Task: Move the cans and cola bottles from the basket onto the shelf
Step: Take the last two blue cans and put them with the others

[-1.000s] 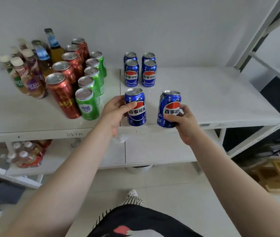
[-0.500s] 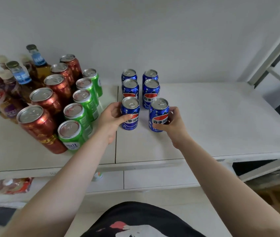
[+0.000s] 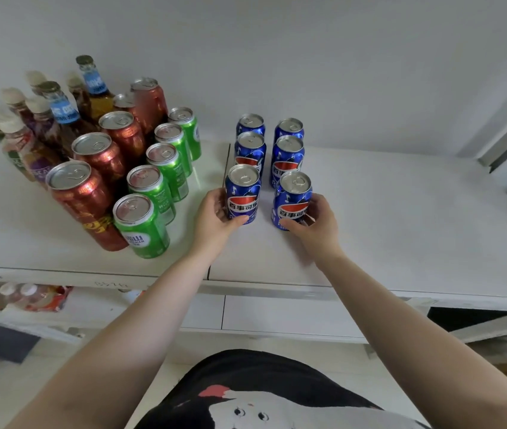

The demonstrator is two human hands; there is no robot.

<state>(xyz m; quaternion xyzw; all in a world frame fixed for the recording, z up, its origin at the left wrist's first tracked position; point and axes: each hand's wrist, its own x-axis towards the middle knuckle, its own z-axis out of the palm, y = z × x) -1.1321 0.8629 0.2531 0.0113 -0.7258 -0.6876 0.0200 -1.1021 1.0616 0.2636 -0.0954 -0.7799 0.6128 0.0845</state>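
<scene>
Two blue Pepsi cans stand upright on the white shelf (image 3: 385, 218), at the front of two short rows of blue cans. My left hand (image 3: 215, 216) wraps the left front can (image 3: 242, 193) from its left side. The right front can (image 3: 294, 201) is gripped by my right hand (image 3: 317, 221) from its right and lower side. Behind them stand several more blue cans (image 3: 286, 159), touching or nearly touching the front ones. The basket is out of sight.
Left of the blue cans stand a row of green cans (image 3: 165, 168), a row of taller red cans (image 3: 97, 162) and several bottles (image 3: 60, 119) by the wall. A lower shelf holds wrapped bottles (image 3: 35, 297). A shelf upright (image 3: 506, 134) rises at the right.
Both hands carried their blue cans from the shelf's front edge back toward the wall, setting them down right behind the existing rows. The camera leaned in over the shelf.
</scene>
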